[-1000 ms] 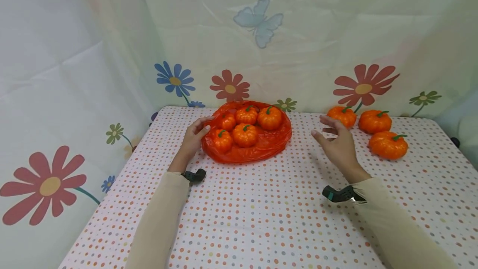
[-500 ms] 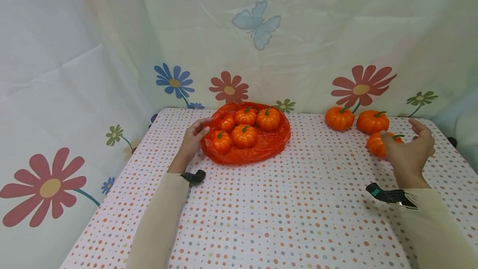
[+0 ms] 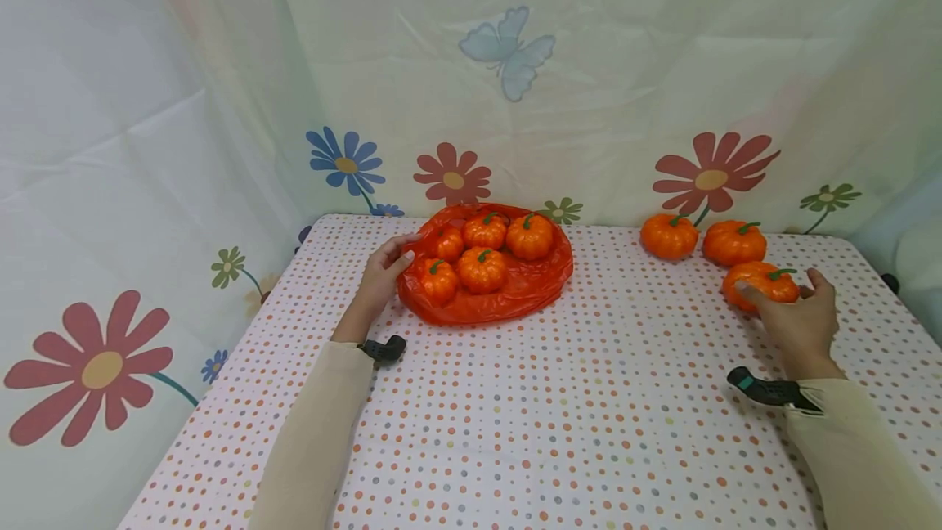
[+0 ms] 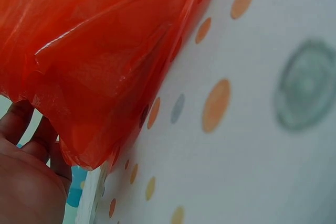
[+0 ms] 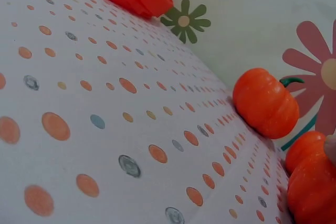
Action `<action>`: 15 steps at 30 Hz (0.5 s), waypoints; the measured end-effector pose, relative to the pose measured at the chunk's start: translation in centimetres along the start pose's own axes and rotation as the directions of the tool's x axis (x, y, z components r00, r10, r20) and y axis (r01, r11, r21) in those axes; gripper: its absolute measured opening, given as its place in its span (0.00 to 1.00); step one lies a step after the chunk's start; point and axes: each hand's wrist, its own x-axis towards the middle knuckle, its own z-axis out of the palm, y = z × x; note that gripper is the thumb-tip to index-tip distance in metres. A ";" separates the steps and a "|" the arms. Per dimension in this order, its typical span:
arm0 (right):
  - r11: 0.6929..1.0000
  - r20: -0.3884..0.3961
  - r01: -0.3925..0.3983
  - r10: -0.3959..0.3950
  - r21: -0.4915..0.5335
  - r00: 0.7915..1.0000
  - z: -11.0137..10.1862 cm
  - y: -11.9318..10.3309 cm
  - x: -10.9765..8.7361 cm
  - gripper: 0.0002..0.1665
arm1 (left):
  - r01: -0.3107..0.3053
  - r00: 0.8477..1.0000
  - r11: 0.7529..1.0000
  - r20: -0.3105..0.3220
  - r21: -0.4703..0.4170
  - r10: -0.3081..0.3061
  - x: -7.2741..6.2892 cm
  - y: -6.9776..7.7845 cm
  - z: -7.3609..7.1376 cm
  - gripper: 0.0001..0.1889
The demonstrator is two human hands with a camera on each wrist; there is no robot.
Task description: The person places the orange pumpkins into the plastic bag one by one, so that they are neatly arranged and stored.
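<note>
At the left of a red plastic bag [image 3: 515, 297], my left hand [image 3: 379, 275] holds its edge between thumb and fingers. In the left wrist view, fingers [image 4: 39, 140] reach behind the crinkled plastic bag. Several small orange pumpkins [image 3: 482, 270] with green stems lie in the spread bag. Over on the right, my right hand [image 3: 798, 321] grips the nearest loose pumpkin [image 3: 758, 280], thumb at its left side and fingers at its right. The right wrist view shows that pumpkin [image 5: 315, 190] at the edge, with a fingertip on it and most of the hand out of frame.
Two more pumpkins, one at the left [image 3: 668, 237] and one beside it [image 3: 734, 244], sit behind the gripped one near the back edge. A dotted cloth [image 3: 515, 432] covers the table. A flowered curtain [image 3: 589, 105] hangs behind and at the left.
My right hand has moved right, from the middle of the table to the nearest loose pumpkin, and closed round it. The left hand has stayed at the bag's edge.
</note>
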 end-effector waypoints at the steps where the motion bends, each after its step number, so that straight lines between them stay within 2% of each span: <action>1: 1.000 0.007 0.003 -0.003 0.004 1.000 0.0 0.0 0.0 0.54 | -0.001 1.000 1.000 0.000 0.002 0.001 0.0 0.0 0.0 0.19; 6: 1.000 0.026 0.023 -0.023 0.002 0.999 0.3 0.3 0.0 0.57 | 0.006 1.000 1.000 -0.003 0.007 -0.006 -0.1 0.3 0.0 0.19; 15: 0.997 -0.019 0.066 -0.067 -0.028 0.998 0.7 0.6 -0.2 0.55 | 0.013 1.000 1.000 -0.004 0.009 -0.013 -0.2 0.4 0.1 0.18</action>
